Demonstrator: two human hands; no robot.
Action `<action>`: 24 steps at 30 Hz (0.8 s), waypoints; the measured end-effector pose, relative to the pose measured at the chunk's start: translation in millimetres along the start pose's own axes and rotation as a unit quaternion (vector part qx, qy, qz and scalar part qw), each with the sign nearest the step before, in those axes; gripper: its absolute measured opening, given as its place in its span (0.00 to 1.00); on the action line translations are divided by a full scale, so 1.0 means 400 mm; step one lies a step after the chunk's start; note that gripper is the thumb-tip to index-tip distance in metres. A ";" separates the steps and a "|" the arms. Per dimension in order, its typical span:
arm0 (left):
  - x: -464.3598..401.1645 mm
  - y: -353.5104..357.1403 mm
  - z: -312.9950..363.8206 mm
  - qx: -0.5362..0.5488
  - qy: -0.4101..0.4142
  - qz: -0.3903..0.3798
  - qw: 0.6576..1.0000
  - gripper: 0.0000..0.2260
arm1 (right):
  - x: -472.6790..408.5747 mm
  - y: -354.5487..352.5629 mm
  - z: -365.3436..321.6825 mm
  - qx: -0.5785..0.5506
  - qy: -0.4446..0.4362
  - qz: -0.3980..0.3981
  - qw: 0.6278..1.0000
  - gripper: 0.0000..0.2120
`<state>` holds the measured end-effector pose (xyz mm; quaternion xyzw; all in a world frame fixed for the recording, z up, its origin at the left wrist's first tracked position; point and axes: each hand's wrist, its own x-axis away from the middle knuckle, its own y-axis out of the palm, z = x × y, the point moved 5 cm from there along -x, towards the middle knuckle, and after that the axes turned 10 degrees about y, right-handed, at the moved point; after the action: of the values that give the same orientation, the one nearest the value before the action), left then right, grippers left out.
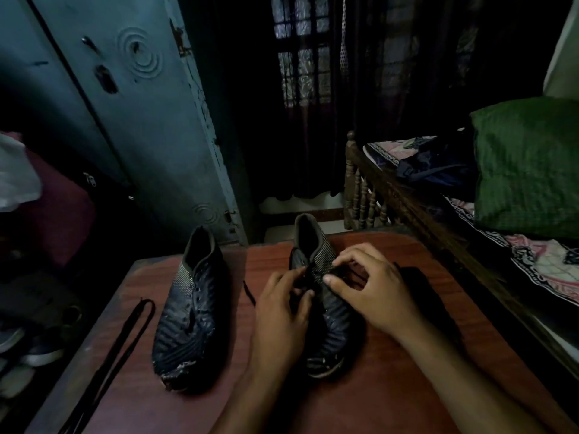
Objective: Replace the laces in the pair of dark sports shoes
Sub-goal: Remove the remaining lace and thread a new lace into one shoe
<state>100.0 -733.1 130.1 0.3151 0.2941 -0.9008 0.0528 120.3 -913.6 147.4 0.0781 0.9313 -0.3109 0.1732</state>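
Note:
Two dark sports shoes stand on a reddish-brown table (391, 386), toes toward me. The left shoe (191, 311) has bare eyelets and no lace. Over the right shoe (332, 327) both my hands work at the tongue. My left hand (282, 311) pinches a black lace at the eyelets. Fingers of my right hand (372, 289) are curled and pinch the same lace near the shoe's collar. A loose end of that lace (249, 292) trails on the table between the shoes. Another black lace (125, 346) lies stretched out left of the left shoe.
A blue-grey metal cupboard (150, 126) stands behind the table on the left. A wooden bed (407, 195) with a green pillow (529, 170) and a dark bag (438, 166) runs along the right. Other shoes (34, 352) lie on the floor at left.

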 end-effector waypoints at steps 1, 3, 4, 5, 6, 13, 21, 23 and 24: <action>-0.001 0.000 -0.003 0.004 -0.001 0.002 1.000 0.18 | 0.003 0.010 -0.001 0.011 0.005 -0.024 1.000 0.12; -0.005 0.003 -0.006 0.006 0.005 -0.003 1.000 0.18 | 0.010 0.030 0.001 0.044 0.024 -0.063 0.997 0.12; -0.006 0.005 -0.008 -0.001 0.007 -0.009 1.000 0.18 | 0.013 0.037 0.004 0.053 0.030 -0.068 0.996 0.11; -0.008 0.006 -0.009 -0.015 0.006 -0.013 1.000 0.18 | 0.015 0.041 0.004 0.054 0.033 -0.063 0.996 0.09; -0.012 0.004 -0.007 -0.035 0.005 -0.013 0.999 0.17 | 0.015 0.043 0.004 0.050 0.033 -0.054 0.997 0.07; -0.082 -0.006 0.039 -0.236 0.023 -0.071 0.969 0.09 | 0.011 0.035 0.022 -0.011 0.077 -0.006 0.997 0.04; -0.079 0.013 -0.031 -0.081 0.006 0.012 0.997 0.03 | 0.008 0.038 0.020 -0.029 0.073 -0.010 0.997 0.04; -0.073 0.015 -0.042 0.001 0.008 0.002 1.000 0.05 | 0.010 0.040 0.014 -0.032 0.065 -0.014 0.997 0.05; -0.070 0.017 -0.044 0.037 -0.001 -0.010 0.999 0.06 | 0.011 0.041 0.011 -0.030 0.058 -0.014 0.998 0.05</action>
<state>133.9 -731.3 132.4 0.3128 0.2642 -0.9118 0.0324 121.7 -903.1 133.3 0.0780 0.9498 -0.2798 0.1166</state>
